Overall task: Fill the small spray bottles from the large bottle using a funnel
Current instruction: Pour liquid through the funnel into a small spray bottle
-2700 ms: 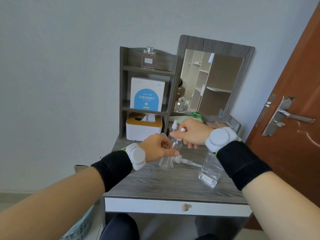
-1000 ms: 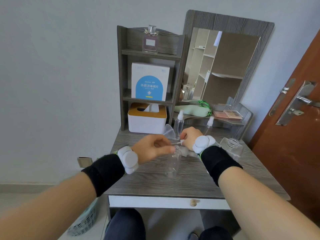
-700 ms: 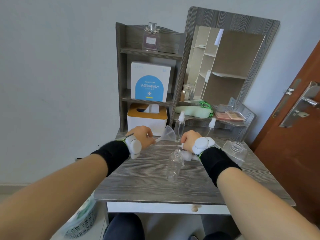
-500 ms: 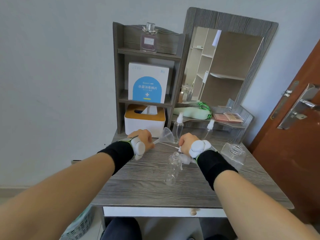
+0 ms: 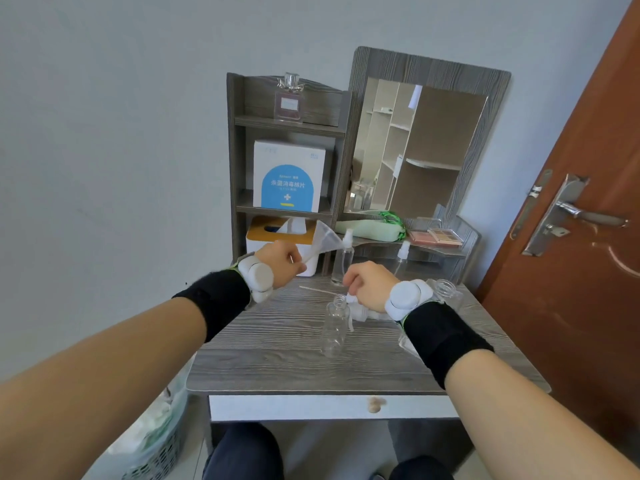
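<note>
The clear funnel [image 5: 325, 241] is being held up in the air by its thin stem, pinched in the left hand [image 5: 281, 262]. An open small bottle [image 5: 334, 326] is standing on the bench [image 5: 277, 344]. The right hand [image 5: 369, 285] is closing on a white spray top [image 5: 360, 310] beside it.

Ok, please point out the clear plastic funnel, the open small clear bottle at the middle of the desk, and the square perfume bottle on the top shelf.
clear plastic funnel [image 5: 325, 241], head view, on its cone.
open small clear bottle [image 5: 333, 330], head view, on its body.
square perfume bottle [image 5: 289, 105], head view, on its glass body.
</note>
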Demonstrator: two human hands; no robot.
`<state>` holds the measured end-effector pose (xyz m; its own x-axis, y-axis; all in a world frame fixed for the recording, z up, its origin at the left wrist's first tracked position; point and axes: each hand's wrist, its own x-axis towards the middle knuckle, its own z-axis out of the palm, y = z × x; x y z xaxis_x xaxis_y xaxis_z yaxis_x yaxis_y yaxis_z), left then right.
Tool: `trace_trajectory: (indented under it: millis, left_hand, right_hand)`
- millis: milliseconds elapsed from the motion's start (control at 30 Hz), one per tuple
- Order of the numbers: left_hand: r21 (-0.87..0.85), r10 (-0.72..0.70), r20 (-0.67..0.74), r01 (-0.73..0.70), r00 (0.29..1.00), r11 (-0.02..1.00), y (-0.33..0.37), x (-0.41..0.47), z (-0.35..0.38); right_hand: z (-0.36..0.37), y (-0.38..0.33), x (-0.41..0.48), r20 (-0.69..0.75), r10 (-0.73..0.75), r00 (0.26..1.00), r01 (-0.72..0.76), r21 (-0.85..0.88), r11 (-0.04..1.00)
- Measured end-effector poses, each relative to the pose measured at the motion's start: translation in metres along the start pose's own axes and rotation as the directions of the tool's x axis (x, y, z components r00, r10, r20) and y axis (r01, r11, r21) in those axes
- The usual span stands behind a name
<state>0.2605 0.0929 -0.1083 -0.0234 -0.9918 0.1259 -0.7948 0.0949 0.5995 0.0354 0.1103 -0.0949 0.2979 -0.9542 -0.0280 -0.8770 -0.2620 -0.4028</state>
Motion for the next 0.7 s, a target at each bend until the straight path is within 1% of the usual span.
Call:
trace_trajectory:
  millis: [67, 133, 200, 267, 333, 433, 567, 700]
  left_hand:
    - [-0.087, 0.042, -0.016, -0.043, 0.999, 0.995, 0.013, -0.01, -0.008]
    - [-0.197, 0.069, -0.022, -0.072, 0.997, 0.978, 0.026, -0.022, -0.016]
    - [-0.33, 0.069, -0.013, -0.07, 0.998, 0.941, 0.038, -0.035, -0.023]
    - [-0.407, 0.071, -0.006, -0.067, 0.997, 0.911, 0.048, -0.045, -0.027]
    - [-0.455, 0.075, -0.007, -0.07, 0.997, 0.887, 0.056, -0.053, -0.027]
    - [-0.508, 0.084, -0.005, -0.075, 0.996, 0.858, 0.067, -0.061, -0.025]
    - [-0.488, 0.13, 0.0, -0.113, 0.992, 0.866, 0.075, -0.069, -0.018]
    - [-0.444, 0.173, -0.006, -0.158, 0.985, 0.882, 0.077, -0.075, -0.01]
  right_hand:
    - [0.0, 0.003, -0.012, 0.022, -0.008, 1.0, 0.006, 0.074, 0.997]
    - [0.002, 0.005, -0.025, 0.088, -0.016, 0.996, 0.003, 0.15, 0.989]
    - [0.005, 0.007, -0.036, 0.155, -0.035, 0.987, 0.006, 0.186, 0.983]
    - [0.012, 0.007, -0.044, 0.17, -0.071, 0.983, 0.032, 0.226, 0.974]
    - [0.022, 0.006, -0.05, 0.147, -0.112, 0.983, 0.068, 0.278, 0.958]
    - [0.039, 0.006, -0.053, 0.046, -0.139, 0.989, 0.119, 0.299, 0.947]
    - [0.053, 0.008, -0.055, -0.059, -0.15, 0.987, 0.161, 0.376, 0.913]
    - [0.058, 0.009, -0.06, -0.117, -0.147, 0.982, 0.183, 0.431, 0.884]
